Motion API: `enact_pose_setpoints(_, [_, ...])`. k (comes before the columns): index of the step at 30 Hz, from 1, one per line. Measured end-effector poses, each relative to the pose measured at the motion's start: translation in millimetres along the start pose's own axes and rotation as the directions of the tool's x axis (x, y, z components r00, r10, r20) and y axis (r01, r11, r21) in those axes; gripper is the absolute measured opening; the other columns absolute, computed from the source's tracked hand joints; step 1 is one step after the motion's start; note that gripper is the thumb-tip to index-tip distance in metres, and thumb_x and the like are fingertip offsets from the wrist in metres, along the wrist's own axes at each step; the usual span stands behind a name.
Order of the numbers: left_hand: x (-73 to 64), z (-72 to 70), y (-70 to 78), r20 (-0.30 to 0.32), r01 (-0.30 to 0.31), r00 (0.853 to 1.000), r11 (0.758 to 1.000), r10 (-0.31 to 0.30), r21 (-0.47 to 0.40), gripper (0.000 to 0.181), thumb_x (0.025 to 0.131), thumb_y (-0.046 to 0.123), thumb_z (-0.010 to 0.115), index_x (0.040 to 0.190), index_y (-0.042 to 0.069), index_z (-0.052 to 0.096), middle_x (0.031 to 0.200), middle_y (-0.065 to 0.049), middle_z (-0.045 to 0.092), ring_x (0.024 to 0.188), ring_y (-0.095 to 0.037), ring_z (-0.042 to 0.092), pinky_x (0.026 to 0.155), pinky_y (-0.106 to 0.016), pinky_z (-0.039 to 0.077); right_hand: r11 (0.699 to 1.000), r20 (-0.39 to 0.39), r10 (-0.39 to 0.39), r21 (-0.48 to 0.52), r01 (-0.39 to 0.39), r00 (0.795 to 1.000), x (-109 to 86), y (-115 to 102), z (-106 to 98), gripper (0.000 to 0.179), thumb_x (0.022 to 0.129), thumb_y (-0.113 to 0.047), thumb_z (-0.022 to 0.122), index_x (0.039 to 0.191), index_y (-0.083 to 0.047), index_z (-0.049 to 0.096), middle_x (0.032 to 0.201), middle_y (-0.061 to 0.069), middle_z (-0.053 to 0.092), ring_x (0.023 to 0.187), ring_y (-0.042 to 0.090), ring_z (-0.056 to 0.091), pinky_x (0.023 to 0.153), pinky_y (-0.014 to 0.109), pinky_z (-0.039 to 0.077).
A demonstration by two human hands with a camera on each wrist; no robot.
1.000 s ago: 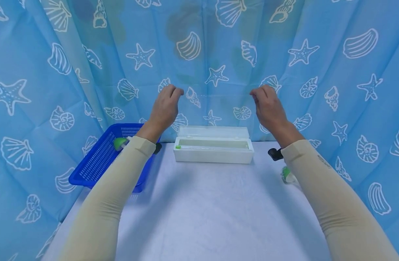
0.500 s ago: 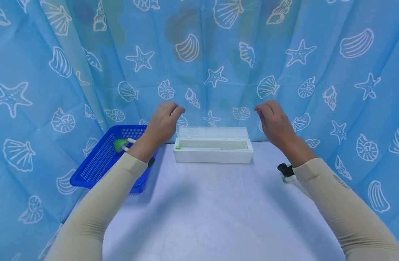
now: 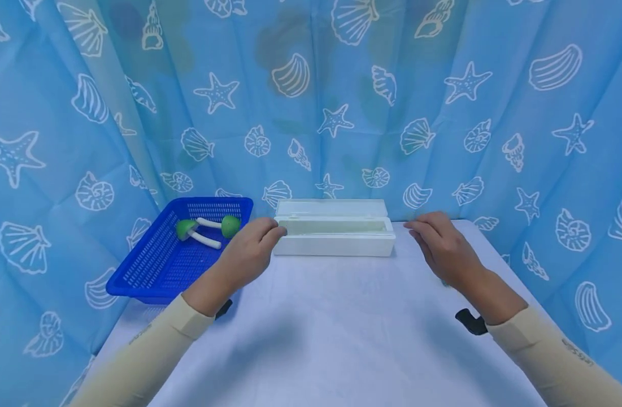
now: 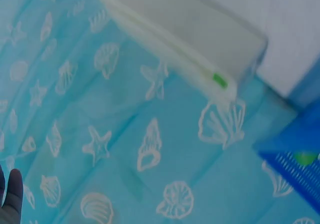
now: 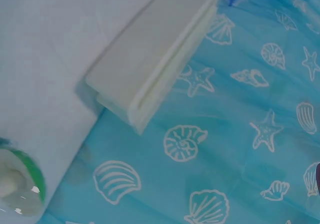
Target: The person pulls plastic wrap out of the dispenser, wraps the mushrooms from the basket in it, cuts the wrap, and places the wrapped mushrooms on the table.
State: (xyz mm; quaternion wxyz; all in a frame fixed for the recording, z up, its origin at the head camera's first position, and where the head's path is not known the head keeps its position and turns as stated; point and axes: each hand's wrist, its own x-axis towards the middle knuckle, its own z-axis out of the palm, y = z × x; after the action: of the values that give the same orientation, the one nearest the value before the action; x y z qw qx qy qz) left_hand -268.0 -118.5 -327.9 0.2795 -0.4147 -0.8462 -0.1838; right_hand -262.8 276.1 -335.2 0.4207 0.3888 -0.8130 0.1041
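Between my two hands stretches a sheet of clear cling film point(image 3: 341, 234), so transparent that only a faint edge line shows in the head view. My left hand point(image 3: 247, 254) pinches its left end beside the left end of a white cling film dispenser point(image 3: 336, 246). Off the dispenser's right end, my right hand point(image 3: 447, 251) pinches the other end. The dispenser's clear lid point(image 3: 331, 207) stands raised at the back. In the left wrist view a green slider point(image 4: 220, 80) shows on the dispenser. Both wrist views barely catch the hands.
At the left is a blue perforated basket point(image 3: 138, 277) with two green-capped, white-stemmed mushrooms point(image 3: 205, 240). Another green-capped mushroom point(image 5: 22, 184), shiny as if wrapped, lies at the right, mostly behind my right hand in the head view. A blue shell-patterned curtain point(image 3: 311, 113) hangs behind the table.
Both hands have come down from high before the curtain to the dispenser's level, the film still between them, and moved slightly apart. The basket's mushrooms now show fully.
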Motion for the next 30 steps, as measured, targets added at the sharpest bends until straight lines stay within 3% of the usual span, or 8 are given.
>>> enact_pose_setpoints(3, [-14.8, 7.4, 17.6, 0.145, 0.306, 0.949, 0.932, -0.281, -0.197, 0.031, 0.106, 0.032, 0.035, 0.123, 0.015, 0.055, 0.11, 0.008, 0.058, 0.091, -0.012, 0.053, 0.079, -0.03, 0.05, 1.0, 0.008, -0.016, 0.002, 0.016, 1.0, -14.7, -7.4, -1.7, 0.045, 0.108, -0.029, 0.031, 0.107, 0.002, 0.064, 0.098, 0.014, 0.058, 0.093, 0.026, 0.059, 0.072, 0.037, 0.055])
enact_pose_setpoints(4, [-19.8, 10.4, 22.6, 0.179, 0.382, 0.921, 0.894, -0.346, -0.235, 0.034, 0.106, 0.038, 0.033, 0.123, 0.019, 0.056, 0.108, 0.012, 0.058, 0.09, -0.009, 0.052, 0.077, -0.029, 0.05, 1.0, 0.01, -0.022, 0.005, 0.022, 1.0, -19.8, -9.4, -1.8, 0.046, 0.108, -0.03, 0.031, 0.105, 0.001, 0.065, 0.097, 0.014, 0.058, 0.092, 0.025, 0.059, 0.071, 0.036, 0.055])
enact_pose_setpoints(5, [-25.1, 13.3, 25.8, 0.194, 0.381, 0.92, 0.894, -0.341, -0.236, 0.036, 0.106, 0.04, 0.032, 0.123, 0.019, 0.056, 0.106, 0.012, 0.058, 0.088, -0.009, 0.052, 0.074, -0.028, 0.049, 1.0, 0.014, -0.026, 0.01, 0.026, 1.0, -24.9, -11.7, -2.0, 0.046, 0.108, -0.03, 0.031, 0.104, 0.001, 0.065, 0.096, 0.013, 0.058, 0.091, 0.024, 0.06, 0.071, 0.035, 0.055])
enact_pose_setpoints(8, [-42.4, 23.1, 29.5, 0.188, 0.133, 0.976, 0.985, -0.111, -0.107, 0.029, 0.107, 0.027, 0.036, 0.121, 0.01, 0.055, 0.101, 0.003, 0.057, 0.086, -0.014, 0.052, 0.073, -0.028, 0.049, 0.999, 0.038, -0.035, 0.041, 0.033, 0.999, -41.4, -19.5, -0.2, 0.045, 0.108, -0.03, 0.032, 0.102, -0.001, 0.066, 0.095, 0.01, 0.058, 0.089, 0.021, 0.06, 0.071, 0.031, 0.054])
enact_pose_setpoints(11, [-60.1, 34.1, 28.2, 0.139, -0.154, 0.98, 0.987, 0.145, 0.054, 0.02, 0.102, 0.007, 0.042, 0.116, 0.004, 0.055, 0.099, -0.004, 0.055, 0.085, -0.017, 0.052, 0.074, -0.027, 0.049, 0.996, 0.093, -0.034, 0.083, 0.026, 0.995, -59.2, -28.7, 4.3, 0.044, 0.108, -0.031, 0.031, 0.103, -0.005, 0.066, 0.096, 0.006, 0.058, 0.09, 0.018, 0.059, 0.074, 0.025, 0.053])
enact_pose_setpoints(17, [-81.2, 59.2, 30.5, 0.275, -0.204, 0.944, 0.977, 0.181, 0.056, 0.028, 0.092, -0.004, 0.049, 0.115, 0.009, 0.059, 0.096, 0.001, 0.051, 0.082, -0.012, 0.048, 0.072, -0.025, 0.045, 0.992, 0.282, 0.007, 0.12, -0.042, 0.959, -91.0, -39.6, 12.1, 0.052, 0.107, -0.039, 0.024, 0.104, -0.009, 0.066, 0.098, -0.001, 0.058, 0.092, 0.011, 0.057, 0.077, 0.023, 0.052])
enact_pose_setpoints(25, [-69.5, 93.6, 47.8, 0.478, -0.171, 0.867, 0.985, 0.14, 0.023, 0.03, 0.095, 0.003, 0.058, 0.123, 0.014, 0.058, 0.101, 0.004, 0.053, 0.085, -0.008, 0.05, 0.078, -0.02, 0.046, 0.995, 0.361, 0.058, 0.053, -0.083, 0.931, -113.8, -24.0, 6.9, 0.061, 0.105, -0.046, 0.014, 0.107, -0.009, 0.064, 0.1, -0.001, 0.058, 0.095, 0.013, 0.057, 0.08, 0.029, 0.052])
enact_pose_setpoints(30, [-76.1, 96.2, 51.3, 0.539, -0.123, 0.836, 0.992, 0.098, 0.011, 0.03, 0.094, 0.007, 0.062, 0.122, 0.017, 0.058, 0.099, 0.006, 0.054, 0.083, -0.005, 0.051, 0.078, -0.02, 0.048, 0.993, 0.382, 0.063, 0.066, -0.096, 0.922, -115.7, -27.4, 8.5, 0.034, 0.104, -0.037, 0.042, 0.109, -0.011, 0.064, 0.101, -0.001, 0.06, 0.096, 0.014, 0.058, 0.08, 0.03, 0.053])
